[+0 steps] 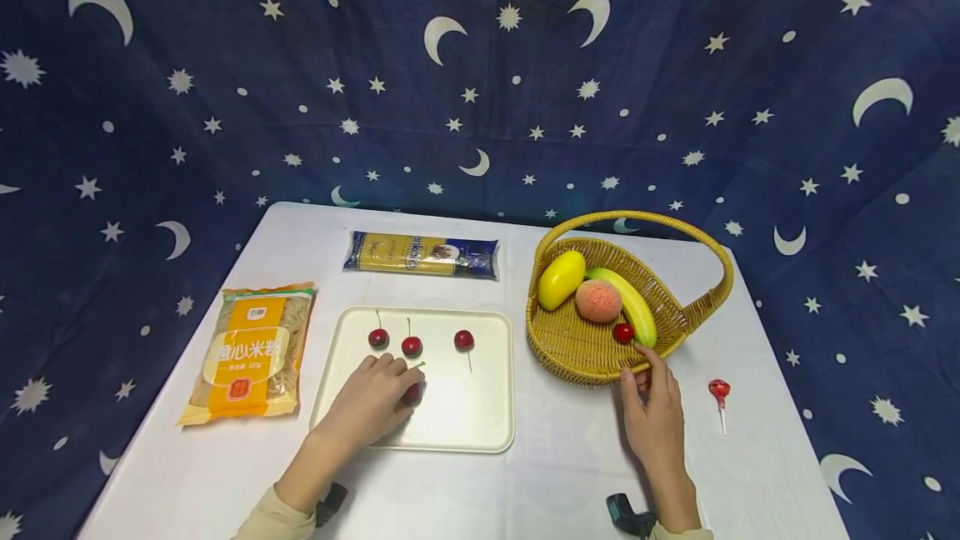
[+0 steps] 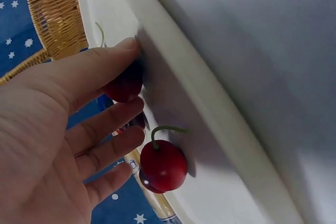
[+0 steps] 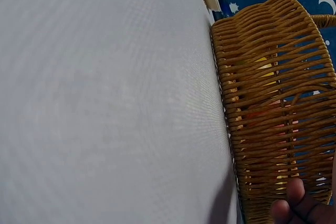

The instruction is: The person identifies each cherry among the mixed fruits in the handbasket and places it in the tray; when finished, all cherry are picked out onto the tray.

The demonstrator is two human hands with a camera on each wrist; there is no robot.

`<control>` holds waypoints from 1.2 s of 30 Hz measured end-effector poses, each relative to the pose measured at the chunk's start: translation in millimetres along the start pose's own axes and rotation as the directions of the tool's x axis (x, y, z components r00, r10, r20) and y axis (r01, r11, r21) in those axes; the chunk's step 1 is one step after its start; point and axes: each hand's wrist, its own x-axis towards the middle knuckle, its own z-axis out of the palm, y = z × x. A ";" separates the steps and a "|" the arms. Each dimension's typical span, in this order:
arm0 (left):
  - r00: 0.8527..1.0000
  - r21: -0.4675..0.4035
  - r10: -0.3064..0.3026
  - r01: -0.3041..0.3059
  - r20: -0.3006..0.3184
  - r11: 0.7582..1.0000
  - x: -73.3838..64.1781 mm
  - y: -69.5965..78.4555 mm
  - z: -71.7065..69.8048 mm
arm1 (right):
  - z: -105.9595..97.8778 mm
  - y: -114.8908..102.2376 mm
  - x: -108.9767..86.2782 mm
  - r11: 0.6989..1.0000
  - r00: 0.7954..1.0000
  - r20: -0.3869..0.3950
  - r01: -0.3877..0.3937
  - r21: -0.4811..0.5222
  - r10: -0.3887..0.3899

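Over the cream tray [image 1: 480, 432], my left hand [image 1: 377, 398] pinches a dark red cherry [image 2: 125, 83] between thumb and fingers; its green stem sticks up past them. Three more stemmed cherries [image 1: 464, 341] lie farther back on the tray. My right hand [image 1: 655, 411] holds the near right rim of the wicker basket [image 1: 566, 357], and some of its fingertips [image 3: 295, 190] show against the outer wall in the right wrist view. Inside the basket are a yellow mango-shaped fruit [image 1: 562, 281], a peach [image 1: 598, 301], a banana [image 1: 626, 302] and a cherry [image 1: 623, 333] close to my right fingers.
A bag of rice noodles [image 1: 251, 352] lies left of the tray. Behind the tray is a blue and yellow pasta pack [image 1: 422, 255]. A red lollipop [image 1: 719, 392] lies right of the basket, whose tall handle [image 1: 630, 215] arches above it. A starry curtain [image 1: 480, 90] closes off the back.
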 end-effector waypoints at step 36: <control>0.976 -0.135 0.216 -0.214 -0.001 0.967 84.3 37.3 -31.9 | -0.6 0.4 1.2 1.000 1.000 0.010 -0.021 -0.002 0.021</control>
